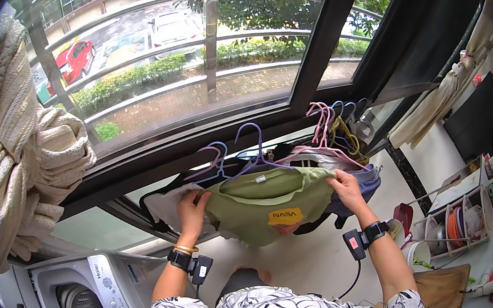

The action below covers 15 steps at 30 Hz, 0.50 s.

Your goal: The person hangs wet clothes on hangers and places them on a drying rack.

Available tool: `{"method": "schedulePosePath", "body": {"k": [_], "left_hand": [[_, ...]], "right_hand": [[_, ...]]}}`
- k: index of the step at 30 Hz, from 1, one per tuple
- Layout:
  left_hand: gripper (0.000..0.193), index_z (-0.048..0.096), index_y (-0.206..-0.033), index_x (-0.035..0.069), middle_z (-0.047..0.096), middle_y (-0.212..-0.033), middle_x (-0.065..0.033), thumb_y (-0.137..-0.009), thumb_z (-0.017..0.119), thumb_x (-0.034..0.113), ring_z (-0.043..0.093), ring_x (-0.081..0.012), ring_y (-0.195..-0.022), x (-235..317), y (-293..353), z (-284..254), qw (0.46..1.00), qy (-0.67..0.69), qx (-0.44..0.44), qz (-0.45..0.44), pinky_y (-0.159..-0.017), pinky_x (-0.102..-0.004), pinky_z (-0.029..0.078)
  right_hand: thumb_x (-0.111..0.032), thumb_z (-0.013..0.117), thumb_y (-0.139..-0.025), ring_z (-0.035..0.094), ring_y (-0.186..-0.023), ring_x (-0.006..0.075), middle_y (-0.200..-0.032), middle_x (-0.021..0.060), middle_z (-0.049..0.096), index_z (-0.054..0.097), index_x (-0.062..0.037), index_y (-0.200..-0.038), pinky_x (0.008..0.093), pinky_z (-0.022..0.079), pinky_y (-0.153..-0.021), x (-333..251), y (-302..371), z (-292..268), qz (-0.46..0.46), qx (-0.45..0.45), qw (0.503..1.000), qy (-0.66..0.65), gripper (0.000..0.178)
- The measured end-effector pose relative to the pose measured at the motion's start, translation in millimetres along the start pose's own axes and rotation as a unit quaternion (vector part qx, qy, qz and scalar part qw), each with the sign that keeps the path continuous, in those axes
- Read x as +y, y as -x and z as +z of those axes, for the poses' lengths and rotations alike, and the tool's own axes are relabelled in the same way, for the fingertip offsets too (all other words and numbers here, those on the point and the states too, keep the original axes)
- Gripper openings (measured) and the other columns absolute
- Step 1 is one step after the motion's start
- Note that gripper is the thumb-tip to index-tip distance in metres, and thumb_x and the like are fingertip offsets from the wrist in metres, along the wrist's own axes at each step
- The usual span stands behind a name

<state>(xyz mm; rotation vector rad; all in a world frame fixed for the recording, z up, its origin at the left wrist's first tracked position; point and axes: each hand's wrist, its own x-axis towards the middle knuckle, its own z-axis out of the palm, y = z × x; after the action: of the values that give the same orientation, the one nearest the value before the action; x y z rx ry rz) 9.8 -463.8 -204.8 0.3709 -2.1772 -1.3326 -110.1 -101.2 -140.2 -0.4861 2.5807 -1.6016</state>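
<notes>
A green T-shirt with a yellow chest patch is spread between my hands on a purple hanger. My left hand pinches the shirt at its left shoulder. At the opposite shoulder, my right hand grips the cloth, fingers closed. The hanger's hook rises above the neckline near the window frame; its lower part is hidden in the shirt. Behind it hang dark and white garments on pink hangers and a light blue hanger. Whether the purple hook rests on anything, I cannot tell.
To the lower left stands an open top-loading washing machine. A knotted cream curtain hangs at the left. Barred windows with a dark frame span the far side. On the right are a white rack with dishes and a wooden board.
</notes>
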Motion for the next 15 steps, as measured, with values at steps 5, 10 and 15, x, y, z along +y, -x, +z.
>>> {"method": "schedulePosePath", "body": {"k": [5,10,15], "left_hand": [[0.019,0.062,-0.078,0.0,0.06,-0.071,-0.0126,-0.075,0.064,0.019,0.057,-0.024,-0.063,-1.2,0.4,-1.1,0.999,-0.015,-0.011,-0.04,-0.06,-0.031,0.044],[0.017,0.062,-0.075,0.001,0.06,-0.067,-0.0115,-0.073,0.067,0.016,0.058,-0.0224,-0.058,39.5,1.9,5.5,0.997,-0.033,-0.014,0.063,-0.054,-0.0291,0.045],[0.018,0.061,-0.07,0.004,0.058,-0.063,-0.0092,-0.073,0.067,0.02,0.057,-0.0241,-0.055,120.7,-20.9,44.4,0.98,-0.021,-0.063,0.187,-0.05,-0.0308,0.045]], "right_hand": [[-0.013,0.057,-0.081,0.043,-0.061,0.0034,-0.062,-0.0031,0.048,0.056,0.0,-0.081,0.0211,0.038,-0.055,-5.0,1.0,3.4,0.005,0.0,0.999,0.04,0.013],[-0.01,0.056,-0.083,0.046,-0.068,0.0028,-0.073,-0.0053,0.054,0.059,-0.0006,-0.087,0.0179,0.038,-0.061,0.3,20.7,-27.7,-0.001,0.056,0.997,-0.054,0.01],[-0.016,0.057,-0.085,0.048,-0.07,0.0028,-0.078,-0.0043,0.056,0.059,-0.0019,-0.09,0.0175,0.038,-0.064,13.3,39.6,-101.6,0.011,0.113,0.989,-0.097,0.015]]}}
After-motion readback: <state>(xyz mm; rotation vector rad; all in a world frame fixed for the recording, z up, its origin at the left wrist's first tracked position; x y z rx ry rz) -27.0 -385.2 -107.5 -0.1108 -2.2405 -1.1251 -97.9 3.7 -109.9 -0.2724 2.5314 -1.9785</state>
